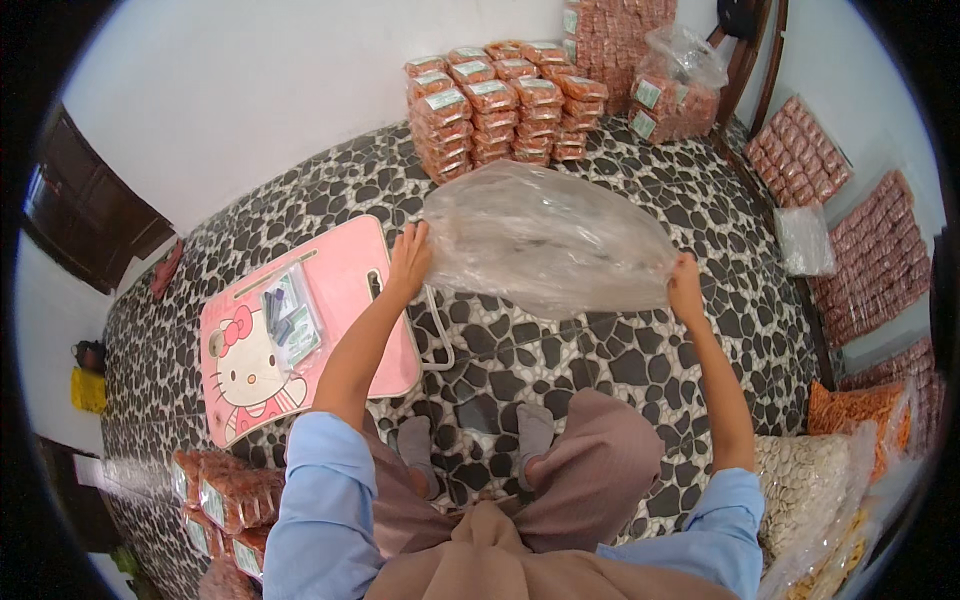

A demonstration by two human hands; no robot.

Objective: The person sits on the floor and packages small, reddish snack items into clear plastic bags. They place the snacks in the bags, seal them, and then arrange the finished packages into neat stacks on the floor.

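A large clear plastic bag is stretched out above the floor, spread wide between my two hands. My left hand grips its left edge, and my right hand pinches the right edge. The film looks puffed and wrinkled, with nothing distinct visible inside. Beneath my left forearm stands a pink folding table with a cartoon cat print. On it lies a clear plastic pouch of printed labels, with small dark items on top that I cannot make out.
Stacked packs of orange-red food stand by the wall ahead. A filled clear bag sits to their right. More packs lie at lower left. Along the right are strips of small packets and a sack of pale chips.
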